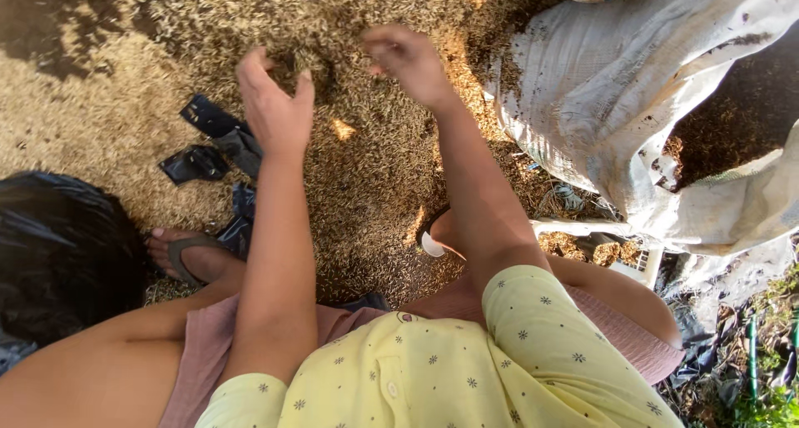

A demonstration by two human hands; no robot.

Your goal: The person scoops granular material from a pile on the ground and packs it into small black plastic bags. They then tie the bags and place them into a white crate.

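The heap of husks [366, 170] spreads over the ground before the person. On it, left of its middle, lie plastic scraps [212, 141]. Right of the heap sits a woven sack [616, 87], open, with husks inside. At the heap's near edge rest two sandalled feet [187, 257]. Left of the heap lies a plastic bag [62, 245].

Wearing a pale yellow shirt [466, 370] with short sleeves, dotted with small dark flower marks and one white button. Pink shorts [616, 324] beneath. Grey sandals [187, 257] on bare feet. Bare forearms, no jewellery visible.
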